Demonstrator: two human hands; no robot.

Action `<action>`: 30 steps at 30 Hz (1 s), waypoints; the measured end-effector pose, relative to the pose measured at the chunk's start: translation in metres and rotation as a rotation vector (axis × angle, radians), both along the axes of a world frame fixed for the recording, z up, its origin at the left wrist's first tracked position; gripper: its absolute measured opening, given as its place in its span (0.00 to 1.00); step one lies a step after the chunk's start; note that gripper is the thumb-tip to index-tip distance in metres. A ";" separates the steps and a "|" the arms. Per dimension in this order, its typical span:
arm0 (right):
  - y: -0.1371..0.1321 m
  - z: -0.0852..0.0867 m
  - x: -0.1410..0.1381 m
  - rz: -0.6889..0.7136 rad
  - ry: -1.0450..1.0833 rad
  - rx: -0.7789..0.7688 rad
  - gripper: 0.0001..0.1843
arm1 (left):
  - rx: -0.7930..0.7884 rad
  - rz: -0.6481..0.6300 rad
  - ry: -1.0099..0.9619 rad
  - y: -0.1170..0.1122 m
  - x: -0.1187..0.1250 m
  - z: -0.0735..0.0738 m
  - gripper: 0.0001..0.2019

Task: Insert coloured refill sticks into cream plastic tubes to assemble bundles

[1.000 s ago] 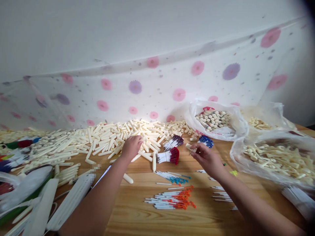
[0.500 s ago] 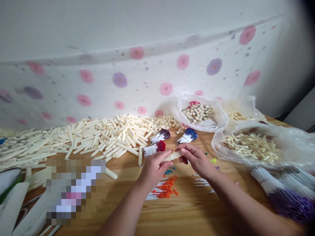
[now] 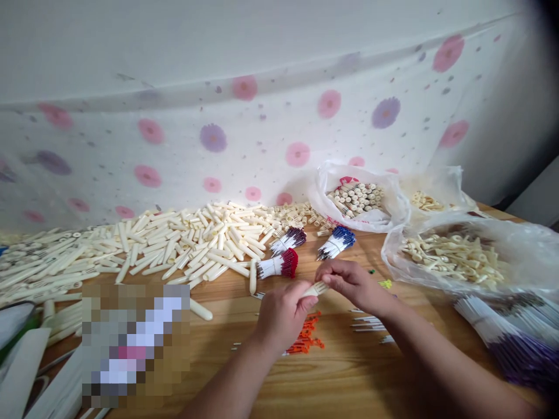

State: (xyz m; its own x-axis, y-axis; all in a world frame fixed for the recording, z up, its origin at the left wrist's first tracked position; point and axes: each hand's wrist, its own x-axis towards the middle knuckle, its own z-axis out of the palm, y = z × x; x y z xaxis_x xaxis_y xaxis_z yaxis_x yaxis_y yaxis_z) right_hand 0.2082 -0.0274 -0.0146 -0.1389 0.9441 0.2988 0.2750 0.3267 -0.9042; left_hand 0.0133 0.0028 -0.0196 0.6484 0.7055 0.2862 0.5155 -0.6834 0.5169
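Note:
My left hand (image 3: 283, 311) is closed around a cream plastic pen part (image 3: 314, 290) with slots at its far end. At that slotted end, the fingers of my right hand (image 3: 353, 284) pinch together; whether they also hold a small piece is hidden. Below the hands lie thin white pen refills with orange ends (image 3: 309, 337), partly covered by my left hand. Loose white refills (image 3: 369, 324) rest under my right wrist. Just behind the hands are bundles of refills with red ends (image 3: 288, 263), blue ends (image 3: 338, 241) and dark purple ends (image 3: 290, 240).
A large heap of cream pen barrels (image 3: 187, 238) spreads along the back left. Plastic bags hold cream tubes (image 3: 358, 198) and pointed cream parts (image 3: 454, 259) at right. Purple-ended refills (image 3: 506, 343) lie at front right. A blurred patch (image 3: 135, 343) covers the front left.
The view has shifted slightly. Both hands have moved a little to the right and down with the pen part, my left hand now covering more of the orange-ended refills.

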 end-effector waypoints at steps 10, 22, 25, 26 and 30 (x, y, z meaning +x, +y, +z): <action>-0.009 0.007 -0.024 -0.042 0.203 0.119 0.18 | 0.023 -0.129 0.115 -0.018 0.009 -0.002 0.10; -0.010 0.002 -0.021 0.111 0.327 0.085 0.20 | -0.091 -0.063 0.086 -0.028 0.016 -0.002 0.07; -0.011 0.002 -0.022 0.143 0.331 0.098 0.21 | -0.087 -0.046 0.086 -0.028 0.015 -0.003 0.07; -0.011 0.001 -0.023 0.149 0.335 0.094 0.21 | -0.080 -0.055 0.094 -0.029 0.015 -0.002 0.07; -0.009 -0.003 -0.021 0.148 0.345 0.061 0.22 | -0.032 -0.102 0.129 -0.031 0.014 0.002 0.07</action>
State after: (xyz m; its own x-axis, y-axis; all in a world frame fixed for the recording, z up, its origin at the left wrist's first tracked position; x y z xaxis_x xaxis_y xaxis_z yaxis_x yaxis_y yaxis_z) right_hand 0.1868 -0.0369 -0.0180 -0.1536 0.9004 0.4070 -0.0961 0.3963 -0.9131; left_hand 0.0271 -0.0279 -0.0179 0.7470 0.6417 0.1741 0.5078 -0.7197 0.4735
